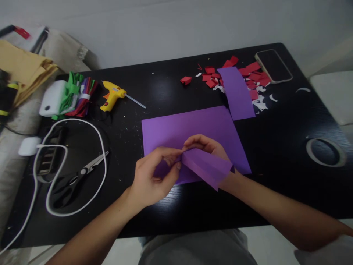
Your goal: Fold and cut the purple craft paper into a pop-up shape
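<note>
My left hand pinches the left end of a folded purple paper strip. At the same end, the curled fingers of my right hand also grip the strip, whose free end slants down over my right wrist. Part of the fold is hidden between my fingers. Below both hands lies a large purple paper sheet on the black table. Beyond its upper right corner rests a separate purple paper strip, partly over scraps of red paper.
On the left are a yellow glue gun with a glue stick, scissors, a looped white cable and bundled coloured strips. A phone lies at the back right, and a tape roll is near the right edge.
</note>
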A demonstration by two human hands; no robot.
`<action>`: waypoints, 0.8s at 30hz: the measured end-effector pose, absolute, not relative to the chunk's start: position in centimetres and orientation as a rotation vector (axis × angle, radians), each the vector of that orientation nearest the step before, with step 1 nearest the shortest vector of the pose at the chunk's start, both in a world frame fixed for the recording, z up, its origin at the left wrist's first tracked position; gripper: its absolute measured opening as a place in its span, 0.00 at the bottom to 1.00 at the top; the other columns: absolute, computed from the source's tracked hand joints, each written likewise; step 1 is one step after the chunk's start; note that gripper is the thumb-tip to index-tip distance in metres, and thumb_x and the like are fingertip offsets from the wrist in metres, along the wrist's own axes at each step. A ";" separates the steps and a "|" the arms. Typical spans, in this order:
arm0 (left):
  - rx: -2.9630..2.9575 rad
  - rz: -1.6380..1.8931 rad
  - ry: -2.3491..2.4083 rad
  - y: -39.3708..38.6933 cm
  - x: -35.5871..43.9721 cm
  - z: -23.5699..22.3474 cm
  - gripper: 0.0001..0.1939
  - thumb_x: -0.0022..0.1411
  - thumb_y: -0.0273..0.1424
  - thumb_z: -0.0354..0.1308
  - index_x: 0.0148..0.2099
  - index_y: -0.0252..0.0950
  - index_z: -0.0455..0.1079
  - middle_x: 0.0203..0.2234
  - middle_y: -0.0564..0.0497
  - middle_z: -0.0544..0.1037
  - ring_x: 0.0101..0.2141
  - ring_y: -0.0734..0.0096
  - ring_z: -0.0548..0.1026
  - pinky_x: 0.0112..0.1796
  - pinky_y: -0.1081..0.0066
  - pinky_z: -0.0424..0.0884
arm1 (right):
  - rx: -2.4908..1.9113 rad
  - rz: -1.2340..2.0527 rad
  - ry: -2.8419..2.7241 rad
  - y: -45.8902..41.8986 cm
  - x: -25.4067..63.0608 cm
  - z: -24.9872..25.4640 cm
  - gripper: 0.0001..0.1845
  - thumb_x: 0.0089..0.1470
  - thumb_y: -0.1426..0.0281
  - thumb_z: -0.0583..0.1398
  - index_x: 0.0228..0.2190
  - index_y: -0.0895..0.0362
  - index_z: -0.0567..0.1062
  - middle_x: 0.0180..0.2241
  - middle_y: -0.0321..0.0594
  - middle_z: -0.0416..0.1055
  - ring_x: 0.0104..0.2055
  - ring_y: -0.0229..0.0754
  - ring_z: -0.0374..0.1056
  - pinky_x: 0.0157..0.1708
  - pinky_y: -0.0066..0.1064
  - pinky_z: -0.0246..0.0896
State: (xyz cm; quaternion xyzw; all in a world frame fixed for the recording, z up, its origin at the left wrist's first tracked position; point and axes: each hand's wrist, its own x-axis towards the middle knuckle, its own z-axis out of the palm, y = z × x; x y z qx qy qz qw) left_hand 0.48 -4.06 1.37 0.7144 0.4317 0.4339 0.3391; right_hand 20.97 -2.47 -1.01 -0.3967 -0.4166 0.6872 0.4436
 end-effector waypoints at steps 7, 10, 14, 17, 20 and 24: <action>1.928 1.083 1.148 -4.1 0.6 1.4 0.20 0.63 0.22 0.65 0.56 0.39 0.71 0.36 0.51 0.80 0.34 0.72 0.80 0.39 0.71 0.79 | -1.043 1.624 -0.978 -2.2 20.0 0.0 0.16 0.47 0.65 0.76 0.36 0.50 0.79 0.36 0.36 0.81 0.38 0.42 0.79 0.39 0.34 0.76; 2.040 1.093 1.172 -4.0 0.7 1.4 0.18 0.64 0.22 0.64 0.55 0.39 0.72 0.35 0.53 0.80 0.33 0.73 0.79 0.37 0.74 0.79 | -1.060 1.578 -1.022 -2.2 19.8 0.2 0.18 0.46 0.65 0.76 0.37 0.51 0.78 0.37 0.37 0.81 0.41 0.43 0.79 0.42 0.36 0.76; 2.091 1.100 1.211 -4.0 0.7 1.4 0.16 0.64 0.21 0.61 0.53 0.39 0.73 0.34 0.53 0.80 0.33 0.75 0.80 0.38 0.75 0.78 | -1.073 1.597 -1.021 -2.2 19.8 0.2 0.20 0.44 0.65 0.77 0.38 0.51 0.78 0.39 0.38 0.81 0.43 0.45 0.79 0.44 0.36 0.76; 2.087 1.112 1.235 -4.1 0.7 1.4 0.15 0.64 0.20 0.61 0.52 0.38 0.73 0.34 0.54 0.80 0.33 0.76 0.79 0.38 0.77 0.77 | -1.072 1.616 -1.004 -2.2 19.9 0.4 0.20 0.44 0.65 0.77 0.38 0.51 0.78 0.39 0.38 0.81 0.42 0.44 0.79 0.42 0.35 0.76; 2.103 1.097 1.245 -4.1 0.7 1.5 0.15 0.63 0.19 0.61 0.51 0.36 0.73 0.33 0.54 0.79 0.33 0.77 0.79 0.38 0.78 0.76 | -1.081 1.628 -0.982 -2.2 19.8 0.6 0.20 0.44 0.65 0.77 0.38 0.51 0.77 0.36 0.37 0.80 0.38 0.42 0.78 0.37 0.32 0.75; 2.071 1.083 1.274 -4.1 0.9 1.2 0.14 0.63 0.20 0.61 0.51 0.36 0.73 0.33 0.53 0.79 0.33 0.76 0.78 0.37 0.77 0.76 | -1.072 1.619 -0.975 -2.5 19.6 0.4 0.20 0.45 0.71 0.75 0.40 0.52 0.77 0.35 0.35 0.80 0.35 0.39 0.77 0.35 0.29 0.73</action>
